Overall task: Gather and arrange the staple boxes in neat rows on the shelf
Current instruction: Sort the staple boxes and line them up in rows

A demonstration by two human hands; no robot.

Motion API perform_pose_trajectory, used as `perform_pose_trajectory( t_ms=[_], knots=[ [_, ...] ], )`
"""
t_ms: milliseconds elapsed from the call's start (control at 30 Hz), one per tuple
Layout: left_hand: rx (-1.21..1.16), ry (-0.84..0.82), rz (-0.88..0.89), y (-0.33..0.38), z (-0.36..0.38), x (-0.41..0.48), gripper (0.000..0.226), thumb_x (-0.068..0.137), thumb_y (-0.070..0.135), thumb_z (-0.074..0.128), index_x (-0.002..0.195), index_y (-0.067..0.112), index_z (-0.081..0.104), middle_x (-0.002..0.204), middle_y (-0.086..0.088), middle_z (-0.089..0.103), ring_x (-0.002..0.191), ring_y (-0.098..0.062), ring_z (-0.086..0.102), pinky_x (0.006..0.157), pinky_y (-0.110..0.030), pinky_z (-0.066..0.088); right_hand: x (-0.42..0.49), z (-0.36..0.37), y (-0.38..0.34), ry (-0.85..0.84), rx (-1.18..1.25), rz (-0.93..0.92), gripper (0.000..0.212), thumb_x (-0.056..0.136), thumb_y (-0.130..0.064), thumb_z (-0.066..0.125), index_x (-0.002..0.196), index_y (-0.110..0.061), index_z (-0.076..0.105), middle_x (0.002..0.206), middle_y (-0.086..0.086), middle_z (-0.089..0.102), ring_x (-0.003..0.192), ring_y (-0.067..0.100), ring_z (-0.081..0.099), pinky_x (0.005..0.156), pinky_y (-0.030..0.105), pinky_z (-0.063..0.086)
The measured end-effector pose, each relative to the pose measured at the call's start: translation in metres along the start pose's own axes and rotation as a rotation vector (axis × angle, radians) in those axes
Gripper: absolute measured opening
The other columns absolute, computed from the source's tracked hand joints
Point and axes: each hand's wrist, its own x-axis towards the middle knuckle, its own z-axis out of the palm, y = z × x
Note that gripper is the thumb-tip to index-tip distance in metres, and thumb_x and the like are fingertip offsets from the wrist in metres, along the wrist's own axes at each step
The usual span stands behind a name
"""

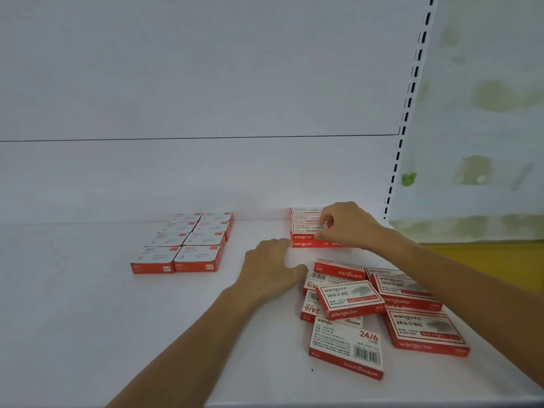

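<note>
Staple boxes (350, 301): loose pile at front-right of shelf (88, 319), tilted & overlapping, some face-down; prob. waiting to be sorted.
Stacked row (304, 235): back-right, vs rear wall, seemingly 2 layers, red fronts facing out.
Left block (188, 245): 2 cols x 4, edges flush, well apart from pile; looks done.
Right hand (350, 225): fingers curled down, pinching a box in stacked row, prob. squaring it.
Left hand (270, 269): on shelf, fingers loosely bent, holds nothing; tips at row's left edge, likely as a stop.
Print: "wengu", "24/6", barcodes; small text & left block's print unreadable.
</note>
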Motion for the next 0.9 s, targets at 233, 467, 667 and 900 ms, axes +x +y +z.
perform_pose_trajectory(
  t_ms=[233,467,667,900],
  knots=[
    [-0.107,-0.020,-0.002,-0.001,-0.001,0.011,0.052,0.084,0.041,0.057,0.130,0.024,0.039,0.137,0.002,0.049,0.122,-0.018,0.047,0.103,-0.036,0.036,-0.008,-0.002,0.013,0.006,0.153,-0.037,0.027,0.083,-0.034,0.066,0.098,-0.012,0.065,0.099,0.002,0.063,0.091,0.016,0.059,0.077,0.027,0.049],
    [-0.061,-0.034,0.027,0.006,-0.001,0.009,0.052,0.086,0.039,0.055,0.133,0.024,0.038,0.140,0.003,0.046,0.127,-0.018,0.043,0.109,-0.040,0.031,-0.029,-0.012,0.027,0.077,0.272,-0.043,0.020,0.085,-0.029,0.063,0.093,-0.012,0.070,0.094,0.001,0.069,0.084,0.012,0.061,0.069,0.014,0.043],
    [-0.088,0.153,0.090,0.022,-0.002,-0.001,0.026,0.090,0.033,0.051,0.110,0.021,0.062,0.123,0.002,0.059,0.109,-0.013,0.053,0.093,-0.027,0.040,-0.049,-0.023,0.016,-0.313,0.116,-0.049,0.043,0.077,-0.059,0.059,0.094,-0.020,0.069,0.090,-0.008,0.066,0.087,0.007,0.059,0.079,0.026,0.045],
    [-0.201,-0.015,0.098,0.023,0.004,-0.008,0.034,0.085,0.034,0.059,0.116,0.020,0.057,0.119,0.004,0.061,0.098,-0.007,0.054,0.078,-0.018,0.043,-0.059,-0.023,0.014,-0.289,0.217,-0.147,0.035,0.071,-0.037,0.077,0.102,-0.025,0.066,0.087,-0.013,0.064,0.087,0.008,0.062,0.082,0.023,0.049]
  ],
)
